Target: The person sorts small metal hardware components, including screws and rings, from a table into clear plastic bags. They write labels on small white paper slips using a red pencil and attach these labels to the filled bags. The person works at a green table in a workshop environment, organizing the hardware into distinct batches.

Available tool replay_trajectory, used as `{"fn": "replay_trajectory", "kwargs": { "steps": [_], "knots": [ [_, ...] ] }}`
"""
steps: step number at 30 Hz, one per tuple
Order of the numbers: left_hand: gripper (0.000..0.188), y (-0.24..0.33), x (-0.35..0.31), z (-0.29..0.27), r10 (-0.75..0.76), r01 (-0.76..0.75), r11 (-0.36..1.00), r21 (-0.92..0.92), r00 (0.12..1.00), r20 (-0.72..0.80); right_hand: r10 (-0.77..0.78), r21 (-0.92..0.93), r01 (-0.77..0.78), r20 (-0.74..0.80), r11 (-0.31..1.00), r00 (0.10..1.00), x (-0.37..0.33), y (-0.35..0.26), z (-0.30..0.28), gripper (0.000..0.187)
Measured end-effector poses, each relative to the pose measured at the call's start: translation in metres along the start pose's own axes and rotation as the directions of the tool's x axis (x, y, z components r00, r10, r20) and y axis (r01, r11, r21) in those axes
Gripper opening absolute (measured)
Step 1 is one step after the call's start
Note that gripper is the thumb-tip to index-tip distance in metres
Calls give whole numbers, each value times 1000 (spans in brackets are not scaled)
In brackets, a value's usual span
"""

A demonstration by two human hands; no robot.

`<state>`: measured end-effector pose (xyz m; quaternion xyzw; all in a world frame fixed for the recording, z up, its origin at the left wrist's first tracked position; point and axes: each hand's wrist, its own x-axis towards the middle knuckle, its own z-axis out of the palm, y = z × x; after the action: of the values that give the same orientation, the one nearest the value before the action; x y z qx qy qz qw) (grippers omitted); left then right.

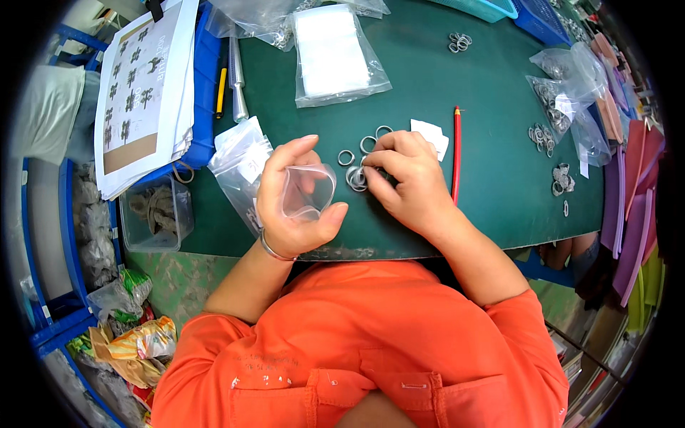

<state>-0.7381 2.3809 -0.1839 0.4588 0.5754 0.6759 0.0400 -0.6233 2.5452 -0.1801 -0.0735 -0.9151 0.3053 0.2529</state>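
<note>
My left hand (280, 230) is curled around a small clear plastic bag (308, 191), whose mouth is spread wide between thumb and fingers. To its right, the thumb and fingers of my right hand (417, 182) pinch a metal ring (356, 178) in a small cluster on the green table. A loose ring (346, 158) lies just beyond the cluster, and two more lie near the right knuckles. White paper slips (430, 137) are partly hidden behind my right hand. Beside my left hand lie filled clear bags (241, 160) with white labels.
A red pencil (457, 153) lies right of my right hand. At the back are a pack of clear bags (334, 57) and more rings (459, 43). Bagged rings (556, 100) lie far right. Left are a blue tray (203, 93) with printed sheets and a clear plastic box (157, 214).
</note>
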Motion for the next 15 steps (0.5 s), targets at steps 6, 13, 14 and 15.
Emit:
{"fn": "replay_trajectory", "kwargs": {
  "steps": [6, 13, 14, 15],
  "knots": [
    [75, 2, -2, 0, -13, 14, 1000, 15, 999, -53, 51, 86, -48, -30, 995, 998, -4, 11, -5, 12],
    [88, 10, -2, 3, -136, 147, 988, 44, 973, -186, -40, 3, 40, 123, 999, 992, -4, -4, -13, 22],
    [88, 10, -2, 3, -139, 149, 988, 41, 972, -191, -39, -8, 41, 150, 999, 988, -6, -2, -14, 22],
    [88, 10, -2, 3, -141, 152, 988, 39, 970, -196, -38, -18, 42, 178, 999, 983, -7, 1, -17, 21]
  ]
}}
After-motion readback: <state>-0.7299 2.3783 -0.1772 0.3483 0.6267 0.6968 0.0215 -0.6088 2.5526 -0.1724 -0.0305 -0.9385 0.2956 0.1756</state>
